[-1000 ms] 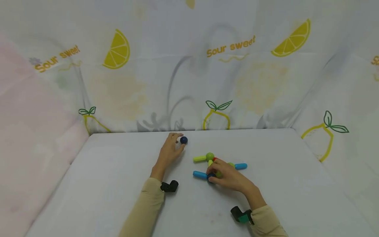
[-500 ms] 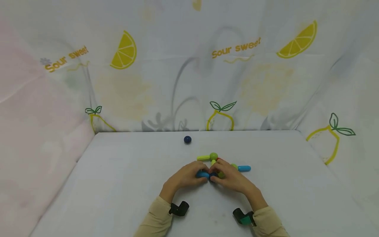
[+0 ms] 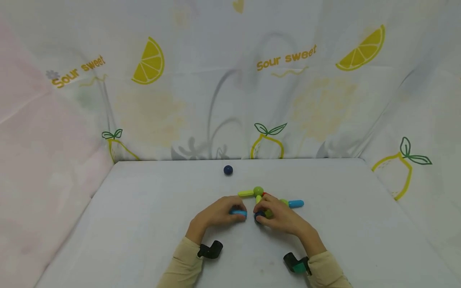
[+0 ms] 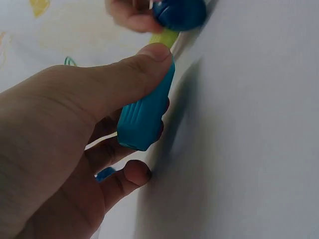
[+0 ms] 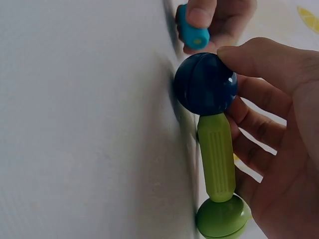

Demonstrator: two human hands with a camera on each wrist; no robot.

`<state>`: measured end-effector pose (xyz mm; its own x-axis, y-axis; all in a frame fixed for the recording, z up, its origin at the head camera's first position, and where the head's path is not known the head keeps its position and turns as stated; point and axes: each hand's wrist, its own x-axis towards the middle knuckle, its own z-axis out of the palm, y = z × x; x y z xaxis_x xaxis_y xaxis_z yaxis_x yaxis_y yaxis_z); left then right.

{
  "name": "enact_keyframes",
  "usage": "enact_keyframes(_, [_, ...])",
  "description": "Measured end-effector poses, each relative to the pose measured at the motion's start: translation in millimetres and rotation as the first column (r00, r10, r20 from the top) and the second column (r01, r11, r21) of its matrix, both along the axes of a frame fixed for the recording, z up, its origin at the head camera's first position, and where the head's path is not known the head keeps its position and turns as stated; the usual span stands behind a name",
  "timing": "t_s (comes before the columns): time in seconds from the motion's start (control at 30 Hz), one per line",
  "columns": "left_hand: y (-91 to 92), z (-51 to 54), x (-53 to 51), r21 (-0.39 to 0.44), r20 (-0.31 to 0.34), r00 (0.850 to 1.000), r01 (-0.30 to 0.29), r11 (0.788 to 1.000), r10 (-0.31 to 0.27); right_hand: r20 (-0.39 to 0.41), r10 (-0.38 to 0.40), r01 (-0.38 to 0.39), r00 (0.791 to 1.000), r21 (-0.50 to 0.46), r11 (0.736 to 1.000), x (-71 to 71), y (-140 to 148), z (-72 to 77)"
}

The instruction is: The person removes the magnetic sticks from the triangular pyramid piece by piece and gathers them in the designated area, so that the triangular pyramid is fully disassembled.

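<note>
My left hand (image 3: 219, 212) pinches a blue stick (image 3: 239, 213) between thumb and fingers; in the left wrist view the blue stick (image 4: 144, 114) lies under the thumb. My right hand (image 3: 282, 216) holds a dark blue ball (image 3: 259, 217). The right wrist view shows this dark blue ball (image 5: 205, 83) joined to a yellow-green stick (image 5: 217, 157), which ends in a green ball (image 5: 223, 217). A gap separates the blue stick from the dark blue ball. Behind my right hand are another green ball (image 3: 258, 191) and a yellow-green stick (image 3: 246, 193), partly hidden.
A loose dark blue ball (image 3: 228, 170) sits near the back edge of the white table (image 3: 162, 192). Another blue stick (image 3: 296, 204) sticks out to the right behind my right hand. A printed cloth (image 3: 201, 100) hangs behind the table.
My left hand left the loose ball at the back, came to the blue stick, and has pulled it leftward off the dark blue ball. My right hand has stayed nearly still.
</note>
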<state>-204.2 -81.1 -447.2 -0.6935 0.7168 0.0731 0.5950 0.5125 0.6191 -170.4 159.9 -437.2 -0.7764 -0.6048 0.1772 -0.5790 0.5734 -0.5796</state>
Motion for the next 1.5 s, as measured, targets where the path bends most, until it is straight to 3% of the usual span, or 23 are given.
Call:
enact_keyframes(0.23, [-41.4, -0.9, -9.1, 0.001, -0.042, 0.982, -0.184, 0.983, 0.184, 0.040, -0.013, 0.012, 0.999, 0.027, 1.000, -0.3, 0, 3.9])
enact_keyframes(0.37, [-60.9, -2.2, -12.5, 0.013, -0.072, 0.955, -0.286, 0.958, 0.286, 0.083, -0.007, 0.005, 0.997, 0.021, 1.000, 0.3, 2, 4.8])
enact_keyframes(0.5, [-71.2, -3.6, -14.5, 0.035, -0.104, 0.932, -0.346, 0.938, 0.348, 0.115, 0.000, -0.002, 0.993, 0.016, 1.000, 1.1, 4, 5.7])
enact_keyframes(0.87, [-71.2, -4.1, -16.6, 0.044, -0.122, 0.925, -0.358, 0.933, 0.360, 0.125, 0.006, -0.007, 0.992, 0.004, 1.000, 1.3, 5, 8.7])
enact_keyframes(1.07, [-69.9, -1.0, -15.6, 0.008, -0.085, 0.911, -0.405, 0.914, 0.404, 0.020, -0.015, 0.016, 1.000, -0.055, 0.998, -2.7, 2, 4.1])
enact_keyframes(1.17, [-66.7, 1.9, -14.9, 0.012, -0.100, 0.895, -0.435, 0.900, 0.434, -0.055, -0.081, 0.075, 0.995, -0.113, 0.991, -5.2, -1, 1.3])
enact_keyframes(1.3, [-56.7, 6.8, -13.8, 0.064, -0.160, 0.882, -0.439, 0.896, 0.443, -0.116, -0.249, 0.233, 0.961, -0.139, 0.963, -10.3, -5, -2.3])
enact_keyframes(1.4, [-42.5, 8.2, -11.8, 0.096, -0.187, 0.890, -0.404, 0.910, 0.415, -0.116, -0.353, 0.343, 0.928, -0.100, 0.934, -13.7, -6, -4.0])
enact_keyframes(1.5, [-25.6, 5.3, -10.6, 0.098, -0.199, 0.906, -0.360, 0.928, 0.373, -0.072, -0.391, 0.390, 0.917, -0.028, 0.920, -15.7, -6, -5.8])
